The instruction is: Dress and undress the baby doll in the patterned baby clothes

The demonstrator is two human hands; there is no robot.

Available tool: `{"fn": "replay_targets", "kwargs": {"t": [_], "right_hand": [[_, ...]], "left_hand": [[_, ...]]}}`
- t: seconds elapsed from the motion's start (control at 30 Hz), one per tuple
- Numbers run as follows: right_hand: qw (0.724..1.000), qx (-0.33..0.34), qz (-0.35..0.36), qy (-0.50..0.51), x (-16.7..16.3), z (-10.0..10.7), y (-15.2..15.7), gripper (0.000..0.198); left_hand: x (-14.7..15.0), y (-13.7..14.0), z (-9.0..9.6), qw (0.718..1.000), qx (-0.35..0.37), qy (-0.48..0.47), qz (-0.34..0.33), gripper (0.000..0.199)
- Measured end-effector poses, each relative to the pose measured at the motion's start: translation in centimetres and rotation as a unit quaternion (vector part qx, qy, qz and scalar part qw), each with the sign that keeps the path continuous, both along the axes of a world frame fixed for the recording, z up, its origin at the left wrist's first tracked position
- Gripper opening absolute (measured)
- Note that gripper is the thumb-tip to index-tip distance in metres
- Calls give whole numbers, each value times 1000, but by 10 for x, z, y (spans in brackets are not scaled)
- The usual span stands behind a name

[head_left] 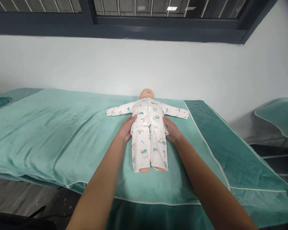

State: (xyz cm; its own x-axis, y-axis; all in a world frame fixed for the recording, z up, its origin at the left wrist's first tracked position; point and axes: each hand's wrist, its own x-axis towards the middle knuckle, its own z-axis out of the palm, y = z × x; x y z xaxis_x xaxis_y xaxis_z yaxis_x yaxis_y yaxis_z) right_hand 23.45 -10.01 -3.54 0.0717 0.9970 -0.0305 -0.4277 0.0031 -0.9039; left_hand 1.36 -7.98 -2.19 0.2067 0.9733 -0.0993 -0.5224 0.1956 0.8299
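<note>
A baby doll (147, 93) lies on its back on a light green blanket (69, 127), its head toward the wall. It wears a white long-sleeved shirt (148, 110) and matching white trousers (144, 150), both printed with small green figures. The sleeves stretch out to either side, and the feet barely show below the trouser legs. My left hand (127, 127) is closed on the doll's side at the waist, thumb on the shirt. At the opposite side of the waist, my right hand (172, 129) holds it likewise. Most fingers of both hands are hidden at the doll's sides.
The bed has a darker green quilted cover (220, 137) under the blanket. Behind it rises a white wall (86, 64) with a dark-framed, barred window (158, 28). A green cushion-like piece (278, 115) is at the right, and grey floor (12, 195) shows at lower left.
</note>
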Motion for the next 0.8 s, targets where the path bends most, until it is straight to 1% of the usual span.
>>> {"fn": "replay_targets", "kwargs": {"t": [0.1,0.23,0.3,0.47,0.63,0.8], "right_hand": [[997,19,56,45,0,1,1,47],[991,38,95,91,-1,5,4,51],[988,40,101,108,-2,8,6,52],[986,40,113,116,-2,12,15,50],[985,43,117,116,1,7,22,52],[983,44,128,121,3,5,24,51]], "left_hand": [[3,8,0,1000,-1,-2,-11,53],[8,19,1,1000,13,-9,-12,56],[11,25,2,1000,16,-12,-17,55],[16,34,4,1000,4,-19,-4,52],[17,29,5,1000,20,-11,-4,52],[17,25,7,1000,9,0,16,57]]}}
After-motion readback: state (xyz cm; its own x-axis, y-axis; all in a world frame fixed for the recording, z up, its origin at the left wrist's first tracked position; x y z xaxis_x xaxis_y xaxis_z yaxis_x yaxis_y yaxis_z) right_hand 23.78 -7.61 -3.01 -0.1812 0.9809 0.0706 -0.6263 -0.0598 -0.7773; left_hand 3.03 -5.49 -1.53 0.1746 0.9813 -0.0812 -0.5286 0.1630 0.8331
